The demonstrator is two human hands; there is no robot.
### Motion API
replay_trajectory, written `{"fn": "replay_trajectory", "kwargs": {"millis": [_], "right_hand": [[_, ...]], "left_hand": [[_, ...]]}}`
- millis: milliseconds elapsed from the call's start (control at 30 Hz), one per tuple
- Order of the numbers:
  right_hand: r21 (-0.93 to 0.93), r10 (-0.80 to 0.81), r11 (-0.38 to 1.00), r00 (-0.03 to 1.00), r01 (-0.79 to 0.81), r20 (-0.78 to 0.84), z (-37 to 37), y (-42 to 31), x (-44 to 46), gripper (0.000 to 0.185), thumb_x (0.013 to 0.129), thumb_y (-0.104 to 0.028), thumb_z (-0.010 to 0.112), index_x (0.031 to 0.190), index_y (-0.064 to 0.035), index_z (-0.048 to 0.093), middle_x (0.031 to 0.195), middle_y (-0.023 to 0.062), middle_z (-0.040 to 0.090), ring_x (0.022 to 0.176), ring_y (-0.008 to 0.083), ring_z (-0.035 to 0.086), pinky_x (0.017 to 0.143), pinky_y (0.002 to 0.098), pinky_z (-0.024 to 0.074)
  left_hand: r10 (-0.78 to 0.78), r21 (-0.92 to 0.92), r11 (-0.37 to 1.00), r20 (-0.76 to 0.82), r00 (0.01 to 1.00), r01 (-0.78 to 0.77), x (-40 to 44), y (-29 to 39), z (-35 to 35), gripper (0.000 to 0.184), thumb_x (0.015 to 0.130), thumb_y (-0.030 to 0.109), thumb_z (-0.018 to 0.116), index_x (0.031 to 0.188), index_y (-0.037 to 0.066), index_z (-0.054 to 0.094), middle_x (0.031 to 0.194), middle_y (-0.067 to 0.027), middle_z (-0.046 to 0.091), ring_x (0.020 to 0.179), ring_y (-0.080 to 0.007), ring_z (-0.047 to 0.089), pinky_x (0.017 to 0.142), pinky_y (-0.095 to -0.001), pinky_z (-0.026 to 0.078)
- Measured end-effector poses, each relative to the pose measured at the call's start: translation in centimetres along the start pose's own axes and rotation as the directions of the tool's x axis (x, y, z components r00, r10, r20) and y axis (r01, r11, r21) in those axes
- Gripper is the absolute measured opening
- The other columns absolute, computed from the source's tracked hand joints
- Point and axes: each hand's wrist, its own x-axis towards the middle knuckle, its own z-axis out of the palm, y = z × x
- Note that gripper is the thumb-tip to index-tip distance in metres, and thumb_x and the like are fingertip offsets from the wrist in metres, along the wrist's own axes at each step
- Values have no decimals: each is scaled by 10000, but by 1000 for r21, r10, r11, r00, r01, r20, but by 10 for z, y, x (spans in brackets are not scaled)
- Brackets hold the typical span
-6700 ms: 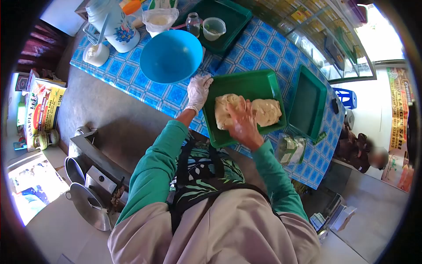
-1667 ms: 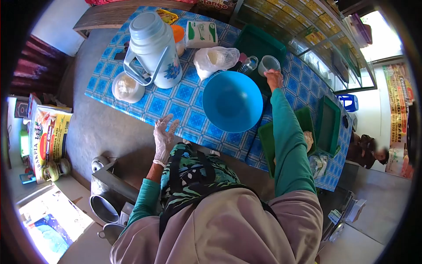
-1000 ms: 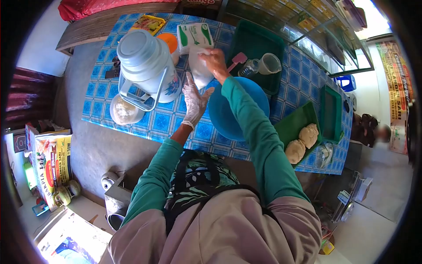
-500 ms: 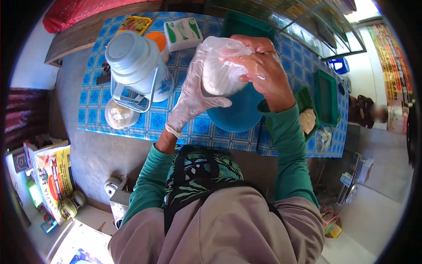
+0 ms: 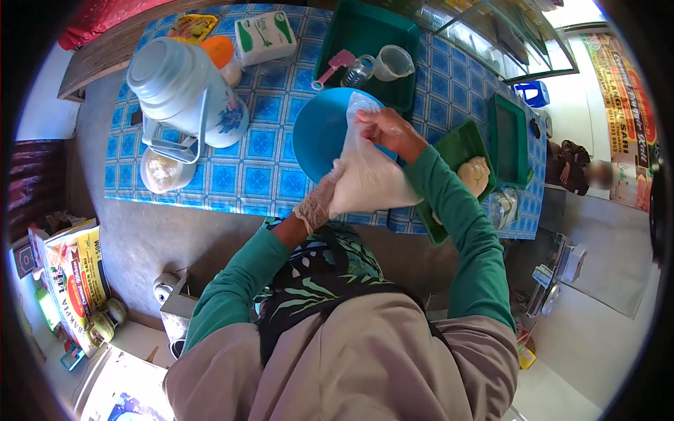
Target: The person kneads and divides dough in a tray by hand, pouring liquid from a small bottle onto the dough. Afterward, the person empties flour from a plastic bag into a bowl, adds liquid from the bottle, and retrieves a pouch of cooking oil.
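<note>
A clear plastic bag of pale powder hangs between my two hands at the table's near edge, its full end low and its narrow neck up. My left hand, in a thin see-through glove, grips the bag's lower left side. With its fingers closed, my right hand pinches the gathered neck. Behind the bag is a blue basin, partly covered by the bag and my right hand; what it holds I cannot make out.
A large thermos jug and a tub of white stuff stand left. A green tray behind holds a pink scoop, a glass and a measuring cup. Dough lies in a right-hand tray. A person sits far right.
The bag has come down and toward my body, and its neck now points up. My right hand has moved lower, still on the bag. More of the basin and back tray shows.
</note>
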Motion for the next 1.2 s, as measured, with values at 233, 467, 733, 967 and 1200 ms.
{"fn": "replay_trajectory", "kwargs": {"millis": [233, 467, 733, 967, 1200], "right_hand": [[-289, -271, 913, 958, 288, 99, -38, 31, -66, 566, 890, -484, 643, 1247, -48, 593, 1082, 70, 641, 932, 162, 630, 754, 328, 529], [-483, 59, 875, 997, -31, 44, -29, 5, -84, 507, 875, -420, 689, 1153, 3, 661, 923, 63, 692, 762, 143, 660, 655, 306, 542], [-440, -74, 898, 990, 15, -119, -34, 6, -68, 386, 777, -249, 813, 1035, 20, 713, 867, 62, 707, 725, 147, 667, 653, 303, 523], [-512, -173, 848, 985, 136, -25, -23, -21, -82, 322, 798, -227, 778, 1005, 13, 722, 852, 66, 711, 723, 131, 660, 666, 290, 517], [-887, -714, -116, 584, 446, 387, -52, 6, -78, 333, 801, -250, 769, 988, 22, 729, 807, 67, 709, 681, 140, 660, 637, 287, 513]], "left_hand": [[96, -87, 991, -16, 995, -97, 1, 1, 48, 706, 928, 616, 447, 1413, 107, 379, 1344, -154, 528, 1169, -319, 585, 957, -520, 516], [124, -90, 987, -98, 987, -133, 19, -16, 51, 690, 933, 481, 584, 1410, 40, 349, 1326, -160, 526, 1157, -266, 594, 930, -417, 553], [98, -156, 980, -167, 981, -124, 45, -21, 46, 423, 915, 222, 622, 1262, 12, 500, 1103, -128, 653, 918, -227, 690, 811, -346, 585], [35, -236, 969, -188, 981, -80, 36, -16, 73, 395, 932, 275, 593, 1239, 32, 537, 1103, -132, 664, 918, -237, 692, 800, -352, 584], [115, -354, 928, -21, 993, -115, 44, -24, 72, 505, 924, 340, 634, 1284, 17, 490, 1192, -158, 614, 988, -250, 665, 867, -373, 562]]}}
